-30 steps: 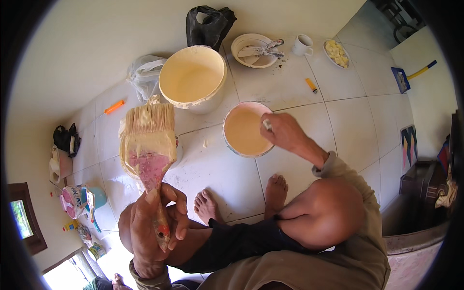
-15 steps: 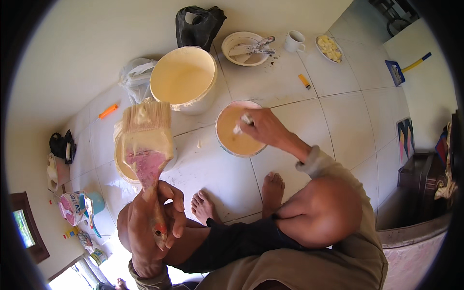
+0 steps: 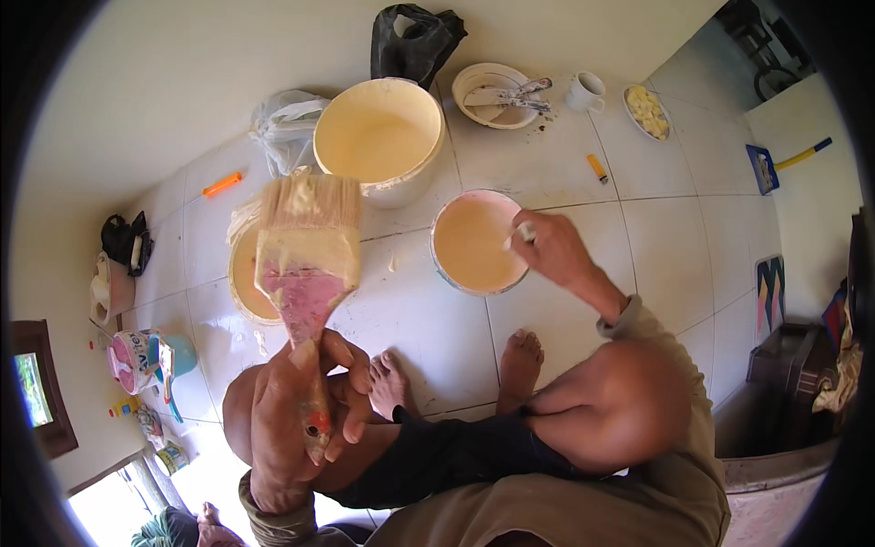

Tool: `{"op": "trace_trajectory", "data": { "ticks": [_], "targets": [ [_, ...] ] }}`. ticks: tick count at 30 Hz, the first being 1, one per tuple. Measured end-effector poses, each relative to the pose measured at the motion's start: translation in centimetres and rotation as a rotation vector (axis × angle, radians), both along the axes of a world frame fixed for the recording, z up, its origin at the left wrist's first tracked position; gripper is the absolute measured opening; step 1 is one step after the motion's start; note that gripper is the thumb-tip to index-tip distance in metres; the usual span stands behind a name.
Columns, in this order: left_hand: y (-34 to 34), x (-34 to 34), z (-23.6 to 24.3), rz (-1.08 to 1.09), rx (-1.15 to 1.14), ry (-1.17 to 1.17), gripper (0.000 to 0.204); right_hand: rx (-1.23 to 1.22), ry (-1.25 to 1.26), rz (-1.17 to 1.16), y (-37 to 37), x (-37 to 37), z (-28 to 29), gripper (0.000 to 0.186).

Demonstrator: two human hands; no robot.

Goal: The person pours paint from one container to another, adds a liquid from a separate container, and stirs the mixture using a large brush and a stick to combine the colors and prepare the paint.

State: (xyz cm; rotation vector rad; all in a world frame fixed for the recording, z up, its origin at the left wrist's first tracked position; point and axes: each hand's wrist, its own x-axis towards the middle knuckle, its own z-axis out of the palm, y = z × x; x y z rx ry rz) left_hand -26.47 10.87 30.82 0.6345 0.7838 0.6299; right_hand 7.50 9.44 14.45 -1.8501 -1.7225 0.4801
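Note:
My left hand (image 3: 290, 410) is closed round the handle of a wide paintbrush (image 3: 308, 273), held upright with its bristles away from me. Cream paint coats the bristles and the top of the pinkish ferrule. My right hand (image 3: 556, 248) is closed at the right rim of a small pail (image 3: 497, 201) of cream paint. A whitish, paint-smeared thing shows at its fingers, too little to name. Behind the brush, partly hidden, stands another cream-filled tub (image 3: 241, 281). Farther back is a large bucket (image 3: 406, 185) with cream-coated walls.
A bowl (image 3: 465, 87) with putty knives, a white mug (image 3: 583, 93) and a plate of yellow pieces (image 3: 647, 113) stand along the wall. A yellow lighter (image 3: 597, 169) and an orange-handled tool (image 3: 222, 184) lie on the tiles. Someone else's foot (image 3: 211, 524) shows at lower left.
My right hand has moved from over the paint to the pail's right rim. The brush stays upright in my left hand. The whole view has shifted slightly.

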Motion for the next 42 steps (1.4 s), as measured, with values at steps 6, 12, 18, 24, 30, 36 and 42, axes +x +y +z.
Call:
{"op": "trace_trajectory", "data": {
  "ticks": [6,12,18,24,30,36,42],
  "targets": [
    [-0.2,0.1,0.7,-0.017,0.011,-0.014,0.04,0.049,0.081,0.065,3.4,-1.4,0.5,0.017],
    [-0.4,-0.2,0.7,0.0,0.023,-0.013,0.041,0.197,0.178,0.048,1.9,-0.9,-0.5,0.016],
    [-0.9,-0.4,0.8,0.002,0.023,-0.008,0.041,-0.186,0.169,0.11,-0.2,-1.5,0.8,0.017],
    [-0.7,-0.2,0.8,0.002,-0.028,-0.017,0.043,0.085,0.104,0.008,2.7,0.5,0.3,0.019],
    [-0.6,-0.3,0.8,0.002,0.014,-0.016,0.042,-0.076,0.044,0.086,0.5,0.2,0.5,0.019],
    [-0.6,0.4,1.3,-0.025,0.032,0.047,0.04,0.007,-0.029,0.018,0.5,1.2,1.4,0.022],
    [-0.2,0.2,0.4,-0.007,0.002,0.009,0.04,0.04,0.056,0.118,3.2,-0.5,0.6,0.02]
  ]
}}
